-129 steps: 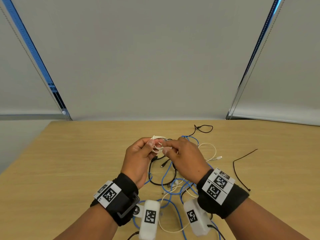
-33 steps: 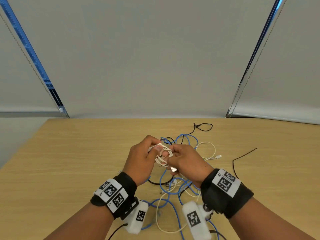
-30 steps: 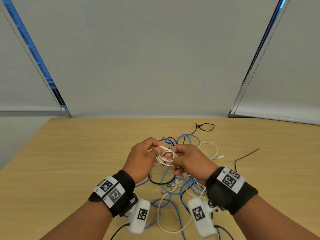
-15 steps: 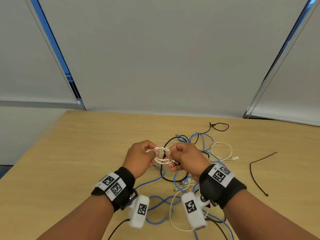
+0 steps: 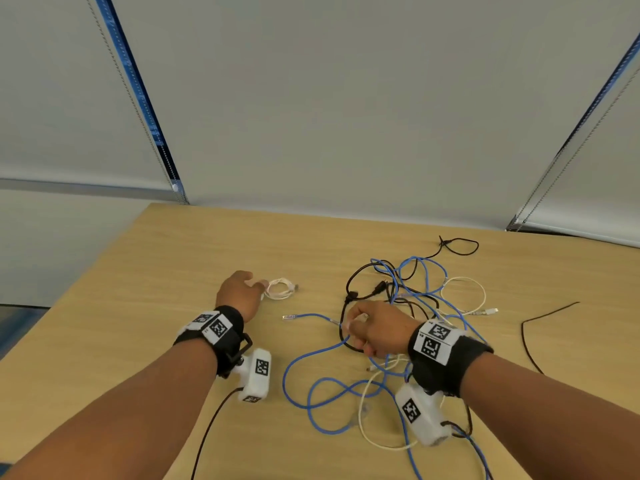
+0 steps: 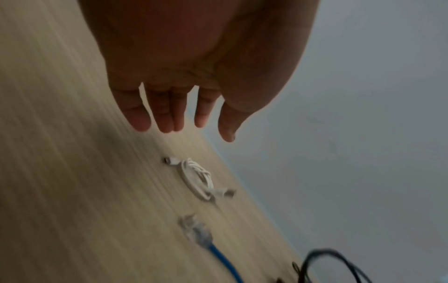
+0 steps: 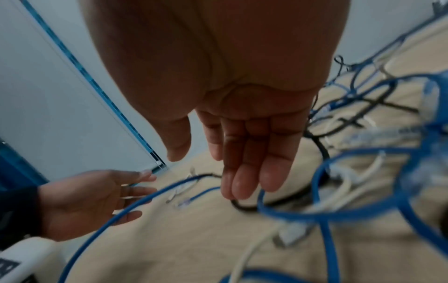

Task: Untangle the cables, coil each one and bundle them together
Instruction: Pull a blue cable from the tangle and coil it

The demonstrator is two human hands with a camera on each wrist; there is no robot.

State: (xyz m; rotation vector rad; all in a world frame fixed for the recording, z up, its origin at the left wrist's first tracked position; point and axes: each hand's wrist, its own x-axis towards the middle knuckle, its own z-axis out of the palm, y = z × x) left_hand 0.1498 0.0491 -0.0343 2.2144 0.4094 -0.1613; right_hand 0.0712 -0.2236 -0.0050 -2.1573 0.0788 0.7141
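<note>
Roughly a third of the way in, judging by the layout. Done so far: one small white cable coil (image 5: 280,289), wound tight with both plugs sticking out, lying flat on the wooden table (image 5: 138,341), well apart from the tangle.

Beside that coil, the left hand (image 5: 239,292): fingers straight and spread, holding nothing, with a visible gap to the coil in the left wrist view.

Over the near edge of the tangle, the right hand (image 5: 375,329): fingers extended and close together, thumb apart, closed around nothing in the right wrist view. Fingertips right over a black cable (image 5: 349,296) and a bend of the blue network cable (image 5: 311,375); cannot tell whether touching.

Left to do: separating the blue network cable, the black cable and a longer white cable (image 5: 464,292), all looped over and under each other right of centre; coiling each; then bundling everything. Off to the right, alone on the table, a thin black strap (image 5: 530,327), probably a tie for the final bundle.

Underneath, a light wood-grain tabletop. Behind it, pale grey roller blinds (image 5: 329,98) with bead chains, and slivers of blue window (image 5: 138,98) between them.
</note>
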